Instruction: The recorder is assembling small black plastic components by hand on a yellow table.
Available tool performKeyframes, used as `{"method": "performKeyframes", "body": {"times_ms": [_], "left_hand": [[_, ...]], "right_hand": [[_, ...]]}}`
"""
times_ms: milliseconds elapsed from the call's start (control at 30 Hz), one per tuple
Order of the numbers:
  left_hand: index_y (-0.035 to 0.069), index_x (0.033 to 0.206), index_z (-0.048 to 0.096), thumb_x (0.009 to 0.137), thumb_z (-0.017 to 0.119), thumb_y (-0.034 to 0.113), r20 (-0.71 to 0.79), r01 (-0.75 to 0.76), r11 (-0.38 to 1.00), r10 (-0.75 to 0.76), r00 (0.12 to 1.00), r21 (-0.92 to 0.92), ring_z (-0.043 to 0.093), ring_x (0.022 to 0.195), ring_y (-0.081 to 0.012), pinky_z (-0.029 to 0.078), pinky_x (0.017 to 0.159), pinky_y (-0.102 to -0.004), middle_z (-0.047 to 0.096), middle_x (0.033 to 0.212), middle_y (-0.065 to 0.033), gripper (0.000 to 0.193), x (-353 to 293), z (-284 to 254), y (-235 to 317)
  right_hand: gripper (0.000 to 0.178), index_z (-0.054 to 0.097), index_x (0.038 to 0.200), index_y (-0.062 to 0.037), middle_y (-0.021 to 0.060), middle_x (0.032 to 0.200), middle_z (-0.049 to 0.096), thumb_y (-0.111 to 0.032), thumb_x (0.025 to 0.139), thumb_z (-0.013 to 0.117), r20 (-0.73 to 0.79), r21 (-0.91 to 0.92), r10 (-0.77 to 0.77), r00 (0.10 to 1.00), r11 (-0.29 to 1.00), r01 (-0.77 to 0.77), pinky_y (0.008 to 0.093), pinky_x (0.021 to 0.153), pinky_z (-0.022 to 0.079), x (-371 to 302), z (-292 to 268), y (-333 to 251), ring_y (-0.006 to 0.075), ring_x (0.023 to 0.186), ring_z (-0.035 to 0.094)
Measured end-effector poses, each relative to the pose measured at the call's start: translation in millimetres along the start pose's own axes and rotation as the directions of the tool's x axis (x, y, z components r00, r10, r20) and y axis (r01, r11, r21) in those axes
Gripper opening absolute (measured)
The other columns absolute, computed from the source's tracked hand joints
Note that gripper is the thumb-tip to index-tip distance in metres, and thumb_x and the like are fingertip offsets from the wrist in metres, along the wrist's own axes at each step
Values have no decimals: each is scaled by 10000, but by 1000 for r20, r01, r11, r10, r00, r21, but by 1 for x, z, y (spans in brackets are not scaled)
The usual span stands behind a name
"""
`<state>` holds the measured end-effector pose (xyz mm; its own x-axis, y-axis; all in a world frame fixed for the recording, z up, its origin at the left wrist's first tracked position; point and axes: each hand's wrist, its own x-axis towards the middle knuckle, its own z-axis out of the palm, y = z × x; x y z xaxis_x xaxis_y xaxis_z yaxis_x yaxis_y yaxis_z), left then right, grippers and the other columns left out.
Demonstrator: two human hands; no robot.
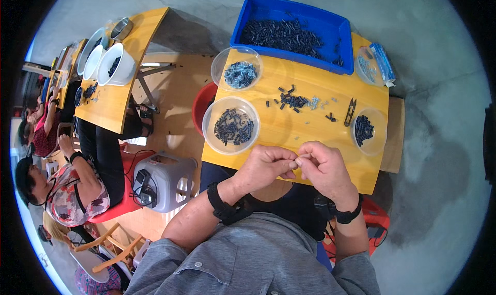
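Grey concrete floor surrounds a small yellow wooden desk (310,135) at the centre of the frame, and another desk runs up the upper left where other people sit at work. Just below the desk's near edge the person's left hand (266,166) and right hand (323,168) meet, both closed in a fingertip pinch on a tiny part (298,163) held between them; it is too small to tell its shape. Judging by the loose pieces around, it is probably light, stiff and easily dropped, best taken by its ends with thumb and forefinger. Four clear round bowls stand on this desk: one at centre left with dark pieces (231,125), one above it with bluish pieces (237,67), one at the right edge with dark pieces (369,131), and one at the upper right (368,65) with pale contents. One blue tray (341,31) of dark pieces sits at the top centre. One pair of small snips (350,111) lies right of a scattered pile of loose pieces (294,99) in mid-desk. Each wrist wears one black band.
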<state>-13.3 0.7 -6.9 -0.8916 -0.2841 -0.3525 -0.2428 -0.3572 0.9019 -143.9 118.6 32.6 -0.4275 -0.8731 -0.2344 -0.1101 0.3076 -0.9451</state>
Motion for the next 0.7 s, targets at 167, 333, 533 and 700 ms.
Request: {"method": "performKeyframes", "body": {"times_ms": [167, 333, 533, 700], "left_hand": [[31, 926, 662, 894, 604, 142, -29, -22, 999, 23, 999, 36, 625, 659, -49, 449, 504, -164, 663, 738, -4, 129, -5, 4, 10], [39, 927, 662, 898, 596, 137, -41, -63, 997, 62, 997, -37, 624, 653, -46, 436, 496, -159, 662, 731, 1, 122, -10, 6, 12], [38, 928, 662, 899, 592, 121, -20, -25, 996, 23, 1000, -83, 623, 646, -48, 427, 509, -157, 662, 737, -3, 113, -15, 8, 13], [32, 922, 664, 894, 594, 107, -15, -8, 993, 6, 1000, -114, 624, 646, -54, 440, 522, -164, 660, 736, -5, 106, -15, 8, 13]], "right_hand": [[65, 565, 888, 19, 74, 698, 614, 18, 824, 578, -37, 39, -31, 999, 999, 33, 235, 545, 461, -8, 4, 0, 100, 610, 570], [46, 576, 861, 15, 46, 739, 601, 33, 820, 589, -131, 151, -58, 990, 986, 77, 205, 542, 452, -16, 10, 4, 83, 637, 566], [46, 589, 839, 13, 65, 731, 584, 36, 802, 604, -156, 16, -208, 965, 977, 213, 231, 535, 432, -18, 8, 6, 107, 622, 553], [42, 590, 813, 10, 81, 712, 579, 42, 790, 605, -167, -21, -196, 966, 980, 196, 255, 534, 426, -18, 10, 4, 142, 607, 550]]}}
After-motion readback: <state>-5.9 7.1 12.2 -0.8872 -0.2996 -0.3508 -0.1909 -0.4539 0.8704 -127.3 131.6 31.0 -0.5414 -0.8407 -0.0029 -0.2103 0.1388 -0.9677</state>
